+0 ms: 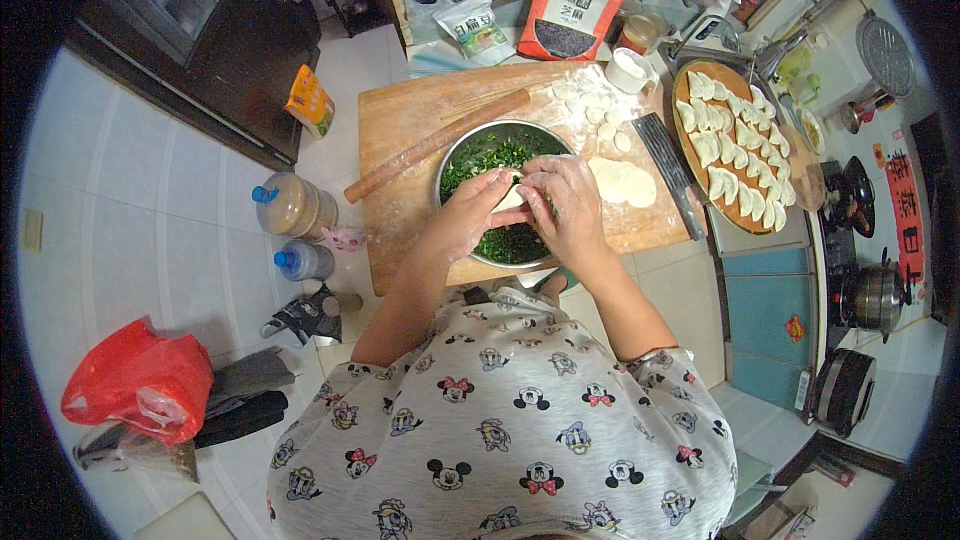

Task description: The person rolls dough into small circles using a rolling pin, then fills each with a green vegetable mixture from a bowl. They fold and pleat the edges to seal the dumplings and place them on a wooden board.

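Both my hands hold one dough wrapper (510,199) folded over dark green filling. My left hand (469,214) supports it from the left, and my right hand (562,199) has its fingers on the right edge. They are above a steel bowl (444,165) of chopped green filling (499,154). Right of the bowl, flattened wrappers (622,181) overlap on the floured wooden board (397,120). Small dough pieces (606,131) lie in flour behind them. A rolling pin (442,142) rests diagonally at the bowl's left. Folded dumplings (746,135) stand in rows on a round wooden tray (684,146).
A cleaver (671,176) lies at the board's right side. A white cup (630,71) and a red-edged bag of black sesame (570,15) stand at the back. Water bottles (296,206) are on the floor at left; a steel pot (874,296) is at far right.
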`<state>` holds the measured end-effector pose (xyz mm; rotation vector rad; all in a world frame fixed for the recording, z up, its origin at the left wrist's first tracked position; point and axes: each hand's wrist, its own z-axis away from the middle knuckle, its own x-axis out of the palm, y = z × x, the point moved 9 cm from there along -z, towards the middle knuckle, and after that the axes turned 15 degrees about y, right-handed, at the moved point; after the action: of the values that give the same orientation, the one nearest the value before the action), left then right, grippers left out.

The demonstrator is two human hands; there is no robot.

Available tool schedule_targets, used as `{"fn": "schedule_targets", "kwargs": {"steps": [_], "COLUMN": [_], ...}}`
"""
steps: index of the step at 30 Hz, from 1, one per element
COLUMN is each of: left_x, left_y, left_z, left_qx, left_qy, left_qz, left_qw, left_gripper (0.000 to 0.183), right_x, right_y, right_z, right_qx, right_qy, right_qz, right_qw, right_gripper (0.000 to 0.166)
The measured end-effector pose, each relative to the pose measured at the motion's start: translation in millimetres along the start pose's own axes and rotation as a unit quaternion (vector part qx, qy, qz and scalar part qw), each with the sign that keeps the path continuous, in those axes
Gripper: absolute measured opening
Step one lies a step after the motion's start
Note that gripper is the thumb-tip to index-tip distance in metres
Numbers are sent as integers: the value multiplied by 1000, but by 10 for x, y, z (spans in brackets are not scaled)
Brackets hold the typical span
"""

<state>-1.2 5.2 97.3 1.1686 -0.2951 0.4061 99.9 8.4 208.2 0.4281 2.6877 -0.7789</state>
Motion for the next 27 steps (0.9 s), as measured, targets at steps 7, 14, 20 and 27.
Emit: {"fn": "schedule_targets", "kwargs": {"steps": [7,14,20,27], "left_x": [79,38,66,-84], "left_y": [75,43,5,53], "left_z": [45,36,13,-112], "left_qx": [26,3,61,191], "left_qy": [-39,-22,-70,45], "left_qz": [-17,6,-74,-250], "left_qw": [999,1000,993,948], "left_gripper": [40,45,36,36], "right_x": [54,63,50,66], "right_y": [27,41,124,195], "right_z": [5,16,45,95], "right_qx": [3,20,76,72], "right_qy": [-20,-47,-56,-35], "right_qz": [-27,-34,-49,-51], "right_qw": [999,998,994,995], "right_gripper": [12,18,26,30]}}
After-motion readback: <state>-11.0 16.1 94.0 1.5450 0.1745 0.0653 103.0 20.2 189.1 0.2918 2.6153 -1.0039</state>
